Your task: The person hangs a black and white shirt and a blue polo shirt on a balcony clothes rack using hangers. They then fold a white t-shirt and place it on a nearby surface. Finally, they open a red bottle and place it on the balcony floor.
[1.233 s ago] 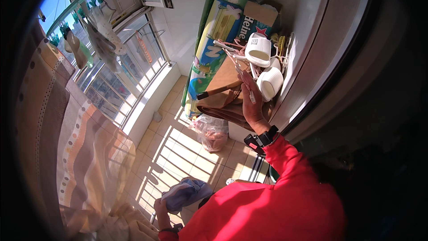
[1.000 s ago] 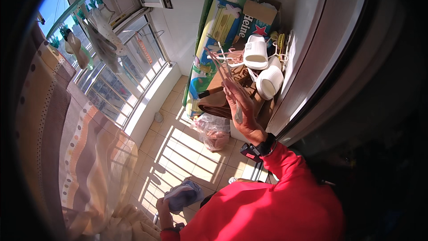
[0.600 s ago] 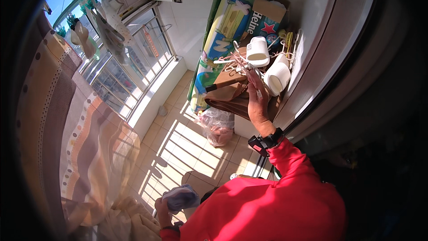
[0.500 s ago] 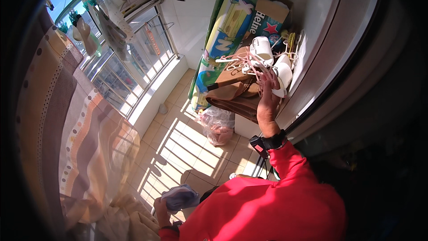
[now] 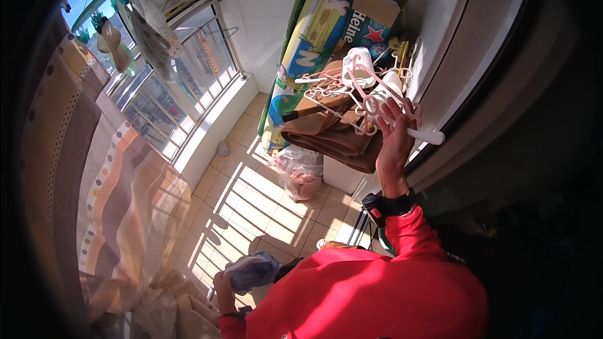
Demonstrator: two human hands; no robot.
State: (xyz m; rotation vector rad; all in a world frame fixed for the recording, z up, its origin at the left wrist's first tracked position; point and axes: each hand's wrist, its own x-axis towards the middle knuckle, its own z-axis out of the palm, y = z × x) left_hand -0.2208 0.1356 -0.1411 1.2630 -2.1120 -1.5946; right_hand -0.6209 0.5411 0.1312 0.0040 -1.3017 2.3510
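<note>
My right hand [image 5: 394,150] is closed on a clothes hanger [image 5: 429,136], white and pink, whose thick white end sticks out past the fingers to the right. Other pink and white hangers [image 5: 323,94] lie tangled beside it, over a brown folded bag-like item [image 5: 330,141]. Just behind the hand sits a white slipper-like thing [image 5: 359,66], and a second white piece is partly hidden by the hangers. Low on the left, my left hand [image 5: 223,290] grips a bunched blue-grey cloth [image 5: 254,270], its folds covering part of the fingers.
A colourful rolled mat [image 5: 308,50] leans by the wall beside a green carton [image 5: 370,22]. On the tiled floor stands a clear plastic bag [image 5: 298,172] with pinkish contents. Patterned curtains [image 5: 119,213] hang at left. Socks [image 5: 151,37] hang from a pegged drying rack before a railed window.
My right hand has moved right, drawing a hanger out from the pile so its white end shows clear. The left hand still grips the cloth in about the same place.
</note>
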